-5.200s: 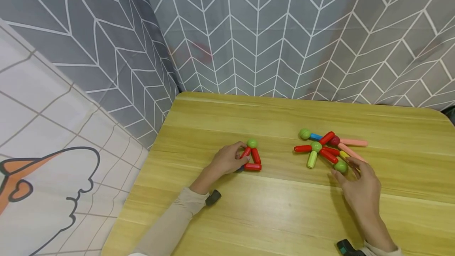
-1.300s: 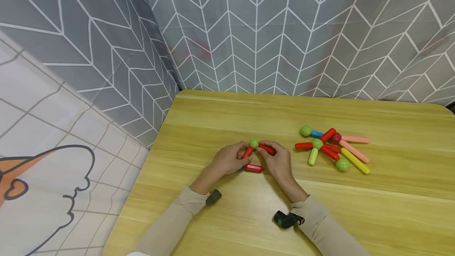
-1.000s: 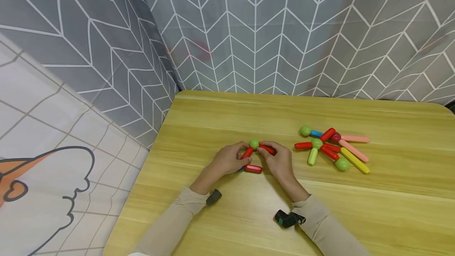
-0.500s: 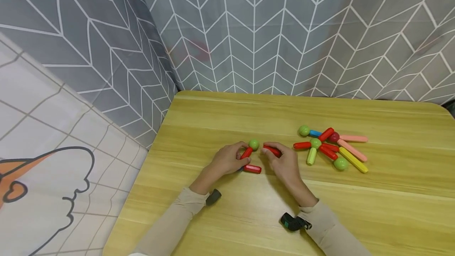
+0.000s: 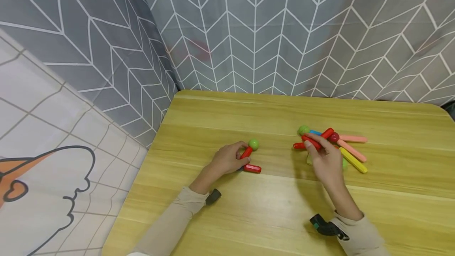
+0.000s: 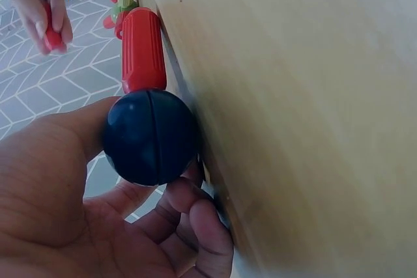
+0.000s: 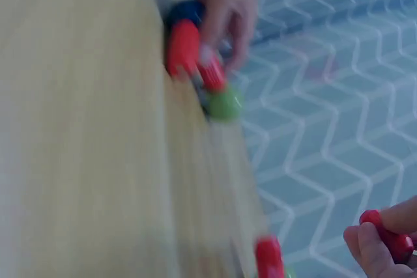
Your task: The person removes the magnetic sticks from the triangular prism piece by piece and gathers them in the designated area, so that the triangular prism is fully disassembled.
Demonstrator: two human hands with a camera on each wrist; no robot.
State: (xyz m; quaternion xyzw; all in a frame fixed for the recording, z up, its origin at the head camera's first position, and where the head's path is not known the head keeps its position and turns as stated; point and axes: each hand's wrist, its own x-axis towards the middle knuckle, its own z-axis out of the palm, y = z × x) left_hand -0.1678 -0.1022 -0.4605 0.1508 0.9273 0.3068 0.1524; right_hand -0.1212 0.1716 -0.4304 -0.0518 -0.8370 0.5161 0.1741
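My left hand [image 5: 227,159] pinches a red magnetic building stick [image 5: 246,153] lying at the table's left-centre. At that stick's far end sits a green ball [image 5: 253,144]; at its near end is a dark blue ball [image 6: 151,136], mostly hidden by the hand in the head view. A second red stick [image 5: 252,168] extends rightward from the blue ball. Off to the right, my right hand [image 5: 327,165] holds a loose red stick [image 5: 310,142] between thumb and fingers, raised above a cluster of joined pieces and partly covering it.
The cluster includes a maroon ball [image 5: 333,137], a yellow stick [image 5: 353,160], pink sticks [image 5: 352,138], a blue stick and a green ball [image 5: 303,130]. The wooden table [image 5: 270,216] meets a grey patterned curtain [image 5: 270,34] at the back.
My right hand pulled one red stick off the left-side green ball and carried it right, over the cluster. My left hand stays in place on its stick.
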